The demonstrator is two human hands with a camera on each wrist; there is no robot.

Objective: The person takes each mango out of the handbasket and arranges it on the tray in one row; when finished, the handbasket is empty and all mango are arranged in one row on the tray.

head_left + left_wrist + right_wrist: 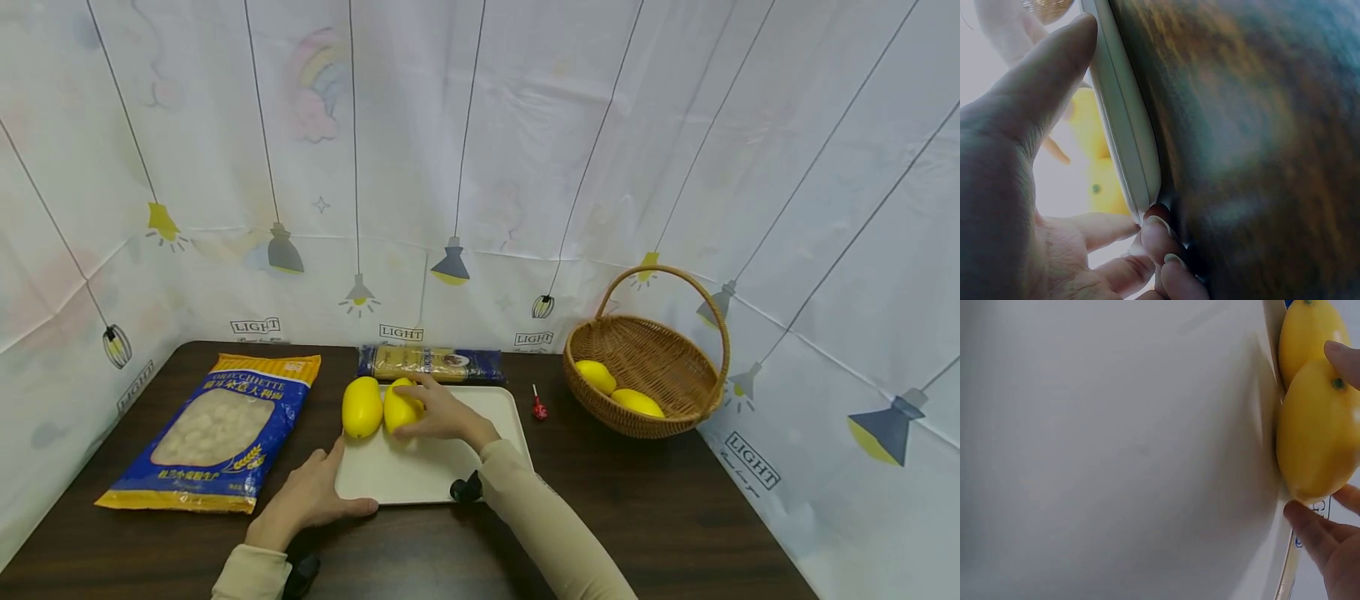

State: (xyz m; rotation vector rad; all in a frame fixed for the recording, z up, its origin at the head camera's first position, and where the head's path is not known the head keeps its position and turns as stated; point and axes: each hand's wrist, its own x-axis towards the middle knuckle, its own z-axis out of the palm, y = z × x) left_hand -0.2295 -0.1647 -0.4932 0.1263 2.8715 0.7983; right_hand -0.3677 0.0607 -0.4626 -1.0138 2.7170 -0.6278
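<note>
My right hand (450, 414) grips a smooth yellow oval fruit (401, 407) over the left part of a white tray (420, 477). In the right wrist view this fruit (1316, 434) shows a small green stem end, with the thumb at one end and fingertips at the other. Beside it, at the tray's left edge, is a second yellow fruit (362, 408). My left hand (315, 492) holds the tray's near left corner. In the left wrist view its thumb lies against the tray's rim (1124, 119), while the fingers curl at the corner.
At left lies a blue and yellow pasta bag (213, 433). Behind the tray is a long pasta packet (431, 364). A red lollipop (539, 408) lies right of the tray, before a wicker basket (652, 346) containing two yellow fruits (636, 403).
</note>
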